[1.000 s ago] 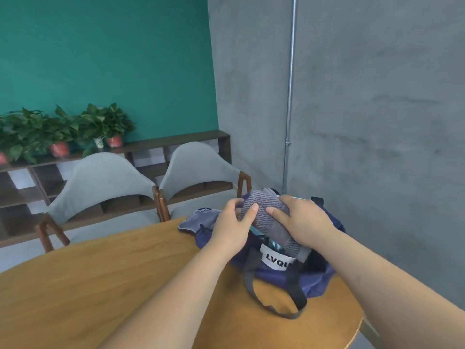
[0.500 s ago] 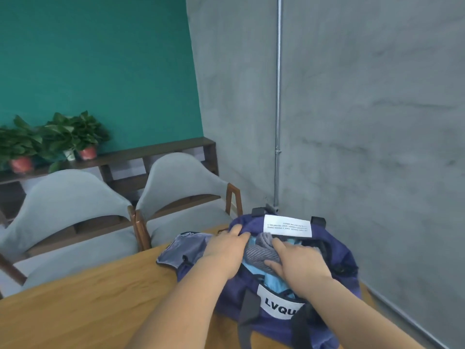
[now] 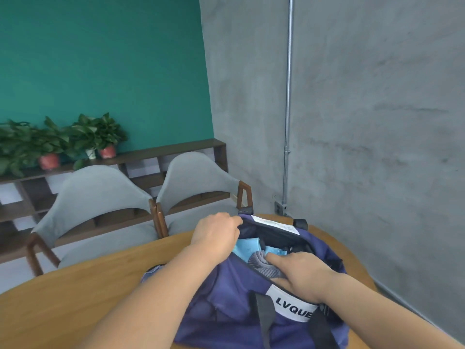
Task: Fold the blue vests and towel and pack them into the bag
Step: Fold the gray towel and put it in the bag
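Observation:
A dark blue duffel bag (image 3: 226,293) with a white "LVQUE" label lies open on the round wooden table (image 3: 63,306). Folded light blue vests (image 3: 247,244) lie inside it. On top of them sits a rolled grey towel (image 3: 261,265). My right hand (image 3: 302,273) presses on the towel with straight fingers, the index finger pointing left. My left hand (image 3: 216,234) has its fingers curled over the bag's far left rim and holds the opening apart. A bit of blue-grey cloth (image 3: 151,269) peeks out left of the bag, mostly hidden by my left forearm.
Two grey chairs (image 3: 95,195) (image 3: 193,177) stand at the table's far side. Behind them is a low dark shelf (image 3: 163,153) with potted plants (image 3: 50,144). A grey concrete wall with a metal pipe (image 3: 288,96) stands close to the right of the table.
The towel went from above the bag down into it. My left hand left the towel and took the bag's rim, while my right hand stayed on the towel.

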A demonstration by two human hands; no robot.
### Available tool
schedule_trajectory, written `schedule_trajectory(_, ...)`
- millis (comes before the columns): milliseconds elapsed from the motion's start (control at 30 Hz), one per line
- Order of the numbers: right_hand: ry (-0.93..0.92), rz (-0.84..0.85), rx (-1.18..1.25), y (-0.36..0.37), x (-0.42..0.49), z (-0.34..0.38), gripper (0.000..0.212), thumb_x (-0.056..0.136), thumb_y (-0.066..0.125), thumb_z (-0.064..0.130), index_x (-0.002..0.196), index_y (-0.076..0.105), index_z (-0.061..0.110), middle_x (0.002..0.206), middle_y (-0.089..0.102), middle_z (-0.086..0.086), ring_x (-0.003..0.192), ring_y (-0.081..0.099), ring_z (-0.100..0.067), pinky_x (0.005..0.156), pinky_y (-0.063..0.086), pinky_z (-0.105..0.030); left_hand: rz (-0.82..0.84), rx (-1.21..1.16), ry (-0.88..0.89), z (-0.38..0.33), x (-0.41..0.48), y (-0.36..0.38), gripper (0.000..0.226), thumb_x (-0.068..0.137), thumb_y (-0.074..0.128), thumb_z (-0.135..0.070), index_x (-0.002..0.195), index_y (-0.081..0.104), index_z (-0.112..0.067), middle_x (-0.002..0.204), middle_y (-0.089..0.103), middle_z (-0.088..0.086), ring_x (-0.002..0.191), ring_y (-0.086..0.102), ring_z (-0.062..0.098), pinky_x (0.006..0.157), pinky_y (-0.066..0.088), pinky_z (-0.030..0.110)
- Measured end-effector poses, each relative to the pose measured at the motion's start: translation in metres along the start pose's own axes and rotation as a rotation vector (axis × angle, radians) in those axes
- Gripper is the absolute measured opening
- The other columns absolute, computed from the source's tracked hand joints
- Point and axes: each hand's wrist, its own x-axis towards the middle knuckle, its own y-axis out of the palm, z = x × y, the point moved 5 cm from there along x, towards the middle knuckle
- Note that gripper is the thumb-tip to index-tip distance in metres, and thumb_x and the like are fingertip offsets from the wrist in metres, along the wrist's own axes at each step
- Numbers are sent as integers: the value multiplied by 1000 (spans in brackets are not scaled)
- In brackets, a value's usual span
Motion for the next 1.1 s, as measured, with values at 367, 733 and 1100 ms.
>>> schedule_trajectory(367,-90,59,53,-12,-25,55,40,97,53,59,128,36,41,112,59,-5,102,60,-30,87,50,-41,11,52,-61,3,-38,-37,57,101,61,-16,150,43,-39,112,53,5,95,66,32,70,51,38)
schedule_trajectory(733,318,-223,363,-63,5,-8,40,96,63,59,103,51,21,100,69,-7,86,58,-27,79,49,-38,-39,268,207,7,-41,-41,56,93,62,-6,143,54,-31,125,45,7,116,45,31,89,40,41)
schedule_trajectory(1100,369,-331,513,-77,22,-34,29,94,70,51,93,63,23,81,65,5,78,60,-16,69,39,-33,289,-26,24,-59,-27,43,62,93,67,-16,148,39,-6,148,42,15,139,41,33,117,34,43)
